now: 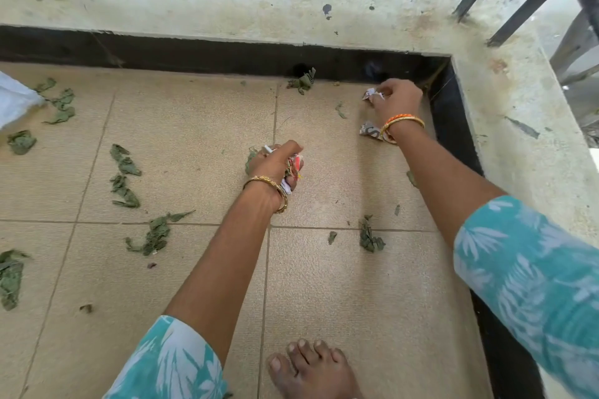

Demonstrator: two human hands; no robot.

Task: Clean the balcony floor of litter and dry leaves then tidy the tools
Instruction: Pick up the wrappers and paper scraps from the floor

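Note:
My left hand [275, 165] hovers over the middle of the tan tiled floor [181, 146] and grips a bundle of crumpled paper scraps and leaves [293, 168]. My right hand [397, 99] reaches into the far right corner and pinches a small crumpled paper [372, 94]. A second crumpled paper [369, 130] lies on the tile just under my right wrist. Dry green leaves are scattered about: a clump by the dark wall base [304, 80], a clump near my right forearm [369, 236], and several on the left [124, 172].
A low concrete ledge [227, 6] with dark metal railing bars [518, 6] bounds the floor at the back and right. A white bag's edge [14, 100] shows at the far left. My bare foot [311, 369] stands at the bottom centre.

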